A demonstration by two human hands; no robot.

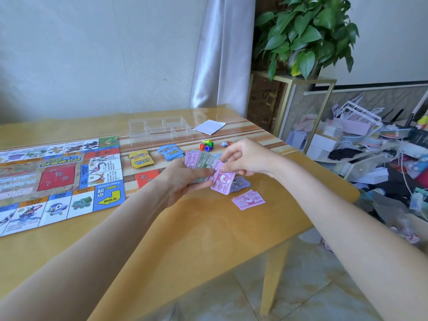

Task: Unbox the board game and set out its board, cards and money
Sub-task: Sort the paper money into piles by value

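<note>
Above the counter (208, 228), the left hand (185, 181) grips a fanned wad of money (201, 162), its long side slanting up-left. The right hand (243, 158) pinches a pink note (223, 179) from it. The board (58, 179) lies flat at left.

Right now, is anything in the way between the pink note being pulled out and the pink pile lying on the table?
Nothing visible blocks it. The right hand pinches a pink note from the fan held by the left hand. The pink pile lies on bare table just below, beside the grey pile.
</note>
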